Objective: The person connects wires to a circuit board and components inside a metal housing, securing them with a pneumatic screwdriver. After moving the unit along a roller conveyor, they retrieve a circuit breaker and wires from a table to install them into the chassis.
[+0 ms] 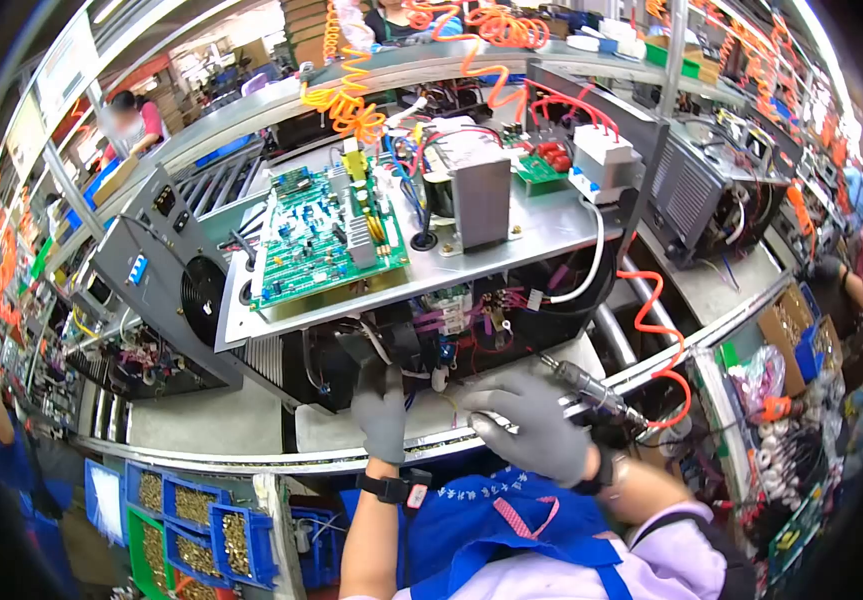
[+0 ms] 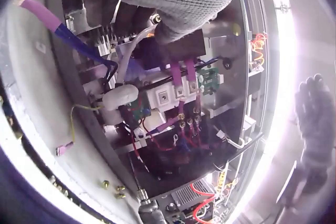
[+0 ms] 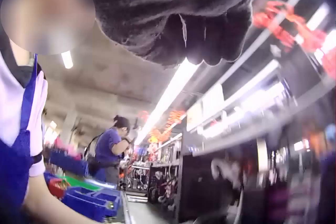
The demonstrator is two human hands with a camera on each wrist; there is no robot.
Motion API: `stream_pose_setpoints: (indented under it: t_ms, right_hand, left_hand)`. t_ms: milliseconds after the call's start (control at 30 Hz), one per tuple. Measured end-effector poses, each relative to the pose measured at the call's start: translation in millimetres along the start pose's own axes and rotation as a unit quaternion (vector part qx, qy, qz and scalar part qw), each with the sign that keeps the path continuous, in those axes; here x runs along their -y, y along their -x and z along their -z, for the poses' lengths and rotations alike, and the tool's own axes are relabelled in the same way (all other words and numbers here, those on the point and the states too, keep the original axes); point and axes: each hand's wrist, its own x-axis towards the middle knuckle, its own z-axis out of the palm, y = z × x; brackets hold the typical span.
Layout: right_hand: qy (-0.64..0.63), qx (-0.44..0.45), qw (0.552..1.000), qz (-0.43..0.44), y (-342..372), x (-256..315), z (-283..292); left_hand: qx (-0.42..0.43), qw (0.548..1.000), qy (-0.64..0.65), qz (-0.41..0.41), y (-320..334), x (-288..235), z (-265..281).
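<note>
My gloved left hand (image 1: 383, 415) reaches into the open lower front of a metal chassis. In the left wrist view, its fingers (image 2: 194, 8) pinch a white cable (image 2: 126, 58) near a ring-shaped end. A dark block (image 2: 184, 50) lies just under the hand, beside purple strips (image 2: 178, 74) and white terminal blocks (image 2: 164, 97). My gloved right hand (image 1: 531, 425) hovers in front of the chassis, fingers loosely bent and holding nothing. A power screwdriver (image 1: 591, 385) with a coiled red hose lies to its right. Above, the chassis shelf carries a green circuit board (image 1: 316, 245) and a transformer (image 1: 476, 195).
Blue bins (image 1: 241, 545) of brass fasteners stand at the front left. More chassis units sit along the line, one at the right (image 1: 696, 190). Several brass screws (image 2: 121, 188) lie on the bench. Orange coiled hoses (image 1: 351, 100) hang overhead; other people are at the surrounding stations.
</note>
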Motion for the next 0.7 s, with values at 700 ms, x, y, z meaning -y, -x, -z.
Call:
stream_pose_setpoints:
  t_ms: [700]
  right_hand:
    - [-0.044,-0.196,0.966,-0.165,-17,-133,-133]
  left_hand:
    - [-0.004,0.99,-0.139,-0.009,-8,34,-18]
